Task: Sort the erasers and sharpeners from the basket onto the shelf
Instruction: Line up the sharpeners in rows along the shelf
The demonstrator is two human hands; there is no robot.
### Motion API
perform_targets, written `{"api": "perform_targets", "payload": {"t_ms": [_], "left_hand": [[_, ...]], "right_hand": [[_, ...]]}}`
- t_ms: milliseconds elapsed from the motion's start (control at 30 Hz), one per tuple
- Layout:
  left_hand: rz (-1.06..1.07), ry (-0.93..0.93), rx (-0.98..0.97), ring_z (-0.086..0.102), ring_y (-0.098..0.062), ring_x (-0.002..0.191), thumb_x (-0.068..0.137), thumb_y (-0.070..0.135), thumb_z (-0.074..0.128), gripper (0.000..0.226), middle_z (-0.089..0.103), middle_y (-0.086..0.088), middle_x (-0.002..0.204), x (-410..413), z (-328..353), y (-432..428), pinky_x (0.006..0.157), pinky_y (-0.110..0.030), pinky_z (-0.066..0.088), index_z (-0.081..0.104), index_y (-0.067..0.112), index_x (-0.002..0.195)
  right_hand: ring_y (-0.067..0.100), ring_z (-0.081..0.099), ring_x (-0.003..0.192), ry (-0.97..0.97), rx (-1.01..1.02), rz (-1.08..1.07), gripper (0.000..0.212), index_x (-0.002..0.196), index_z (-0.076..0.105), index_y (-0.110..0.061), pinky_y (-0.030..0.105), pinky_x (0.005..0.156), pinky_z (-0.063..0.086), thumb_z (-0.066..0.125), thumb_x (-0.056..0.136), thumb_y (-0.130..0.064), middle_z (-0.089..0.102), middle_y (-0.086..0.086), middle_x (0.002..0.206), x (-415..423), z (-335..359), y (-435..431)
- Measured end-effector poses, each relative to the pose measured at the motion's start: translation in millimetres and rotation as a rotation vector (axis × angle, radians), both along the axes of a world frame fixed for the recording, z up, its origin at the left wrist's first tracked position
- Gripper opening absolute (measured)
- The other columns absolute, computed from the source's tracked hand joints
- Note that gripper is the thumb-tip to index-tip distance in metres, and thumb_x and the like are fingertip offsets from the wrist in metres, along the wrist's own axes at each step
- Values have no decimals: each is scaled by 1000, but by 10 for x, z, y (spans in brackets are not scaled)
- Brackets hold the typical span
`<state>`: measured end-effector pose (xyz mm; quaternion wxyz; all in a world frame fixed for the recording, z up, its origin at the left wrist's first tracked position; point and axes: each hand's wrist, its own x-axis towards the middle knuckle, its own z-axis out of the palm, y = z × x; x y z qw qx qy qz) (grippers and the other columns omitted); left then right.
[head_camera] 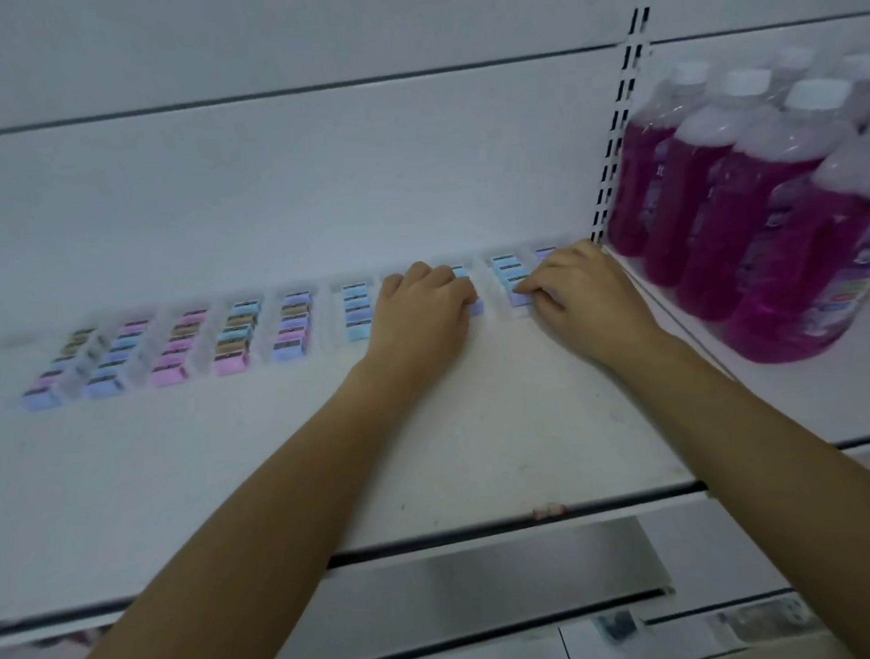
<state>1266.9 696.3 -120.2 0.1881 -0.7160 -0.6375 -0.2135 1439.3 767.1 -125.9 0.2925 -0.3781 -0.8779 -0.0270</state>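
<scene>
Head view: the right hand (pixel 585 303) pinches a lilac sharpener (pixel 519 298) at the near end of its row (pixel 508 270) on the shelf (pixel 481 429). The left hand (pixel 421 314) curls over the next row (pixel 462 272) to the left; whether its grip holds anything is hidden.

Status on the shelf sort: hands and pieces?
Left hand down over a blue column, grip hidden. Right hand pinches lilac piece at column front. Purple bottles right, apart.

Sharpeners (pixel 289 334) pink, blue, seemingly lilac; bottles (pixel 754 214) purple; shelf (pixel 276 443) white.
</scene>
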Motion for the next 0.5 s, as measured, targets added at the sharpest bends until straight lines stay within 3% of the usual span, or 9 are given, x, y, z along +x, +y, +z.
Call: {"api": "perform_targets", "payload": {"t_ms": [233,333,500], "left_hand": [[-24,-56,-15,63,-27,71,77,26,35,36,67,-2,73,-39,7,-23,66,-34,46,69,15,72],[22,-43,-4,62,-26,74,80,26,37,35,67,-1,77,-50,24,-21,68,-33,47,70,15,74],[37,-42,-134,54,-26,105,85,37,21,56,66,-2,104,-39,30,-50,90,-38,37,70,13,97]], "right_hand": [[36,56,90,79,40,-24,32,89,71,-8,39,75,44,43,75,-12,69,9,90,-14,12,-57],[34,54,91,71,72,-16,42,94,70,-8,38,78,43,33,81,-22,69,5,98,-26,12,-65],[30,44,111,-12,-47,-47,46,108,66,-10,37,93,33,31,82,-25,66,0,112,-44,-20,-72]]}}
